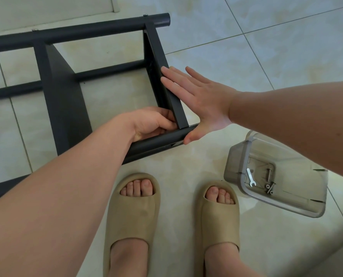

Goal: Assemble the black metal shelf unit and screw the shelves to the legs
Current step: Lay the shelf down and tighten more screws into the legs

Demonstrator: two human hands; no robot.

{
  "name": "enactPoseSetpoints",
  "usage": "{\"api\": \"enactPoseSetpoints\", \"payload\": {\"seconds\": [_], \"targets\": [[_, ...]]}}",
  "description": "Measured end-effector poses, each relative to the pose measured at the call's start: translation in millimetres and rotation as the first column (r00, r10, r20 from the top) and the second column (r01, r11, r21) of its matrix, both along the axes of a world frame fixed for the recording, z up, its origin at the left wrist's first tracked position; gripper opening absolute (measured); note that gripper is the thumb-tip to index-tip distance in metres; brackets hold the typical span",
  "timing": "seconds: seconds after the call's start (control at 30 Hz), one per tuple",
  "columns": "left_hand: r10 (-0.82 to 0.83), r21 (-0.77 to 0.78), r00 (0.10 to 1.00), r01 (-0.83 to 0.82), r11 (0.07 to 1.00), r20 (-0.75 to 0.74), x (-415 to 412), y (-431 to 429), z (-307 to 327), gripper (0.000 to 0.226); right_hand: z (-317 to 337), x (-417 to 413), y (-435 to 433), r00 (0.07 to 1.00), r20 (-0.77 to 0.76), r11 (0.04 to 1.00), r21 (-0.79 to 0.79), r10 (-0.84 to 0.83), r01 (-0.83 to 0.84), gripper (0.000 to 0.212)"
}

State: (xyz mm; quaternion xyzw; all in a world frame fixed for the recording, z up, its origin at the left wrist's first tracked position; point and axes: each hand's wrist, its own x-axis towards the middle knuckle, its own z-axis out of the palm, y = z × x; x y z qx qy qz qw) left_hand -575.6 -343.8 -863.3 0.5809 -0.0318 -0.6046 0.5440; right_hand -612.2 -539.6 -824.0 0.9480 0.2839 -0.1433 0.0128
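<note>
- The black shelf unit lies sideways on the tiled floor.
- The left hand curls its fingers around the near leg, beside the end shelf.
- The right hand presses this shelf, fingers straight.
- A clear box nearby holds a wrench and, it seems, screws.

Your shelf unit is running off the left edge of the frame, so its full length is not showing. Your left forearm is covering its near leg toward the lower left. Your left hand is tucking its fingertips behind the shelf corner. At lower right, your right forearm is crossing over part of the clear container. The fasteners lying beside the wrench are showing too small to identify. The bottom edge is cutting off your sandals.
</note>
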Motion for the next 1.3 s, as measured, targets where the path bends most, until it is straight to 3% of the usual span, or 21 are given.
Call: {"api": "enactPoseSetpoints", "payload": {"seconds": [0.2,0.33,0.57,0.8,1.3], "targets": [[-0.128,0.067,0.986,0.136,0.988,-0.108,1.1,0.8,0.7,0.027,-1.9,0.3,-0.3,1.000,0.002,1.000,-0.001,0.000,0.000,0.141],[-0.058,0.138,0.997,0.063,0.988,-0.041,3.8,-2.5,2.1,0.016,-2.4,1.2,-1.0,1.000,0.006,1.000,-0.001,0.004,-0.004,0.140],[-0.070,0.105,0.997,0.072,0.992,-0.024,8.4,-5.0,8.6,0.033,-3.0,0.8,-1.3,1.000,0.003,1.000,0.001,0.004,-0.004,0.141],[-0.010,0.072,0.999,0.007,0.997,0.042,4.7,-3.3,3.5,0.017,-1.4,1.3,-0.7,1.000,-0.006,1.000,-0.008,-0.001,0.001,0.140],[0.005,0.025,0.999,-0.006,1.000,0.047,2.3,-1.9,2.6,0.018,1.4,2.8,0.7,1.000,-0.006,1.000,-0.031,-0.001,0.001,0.139]]}}
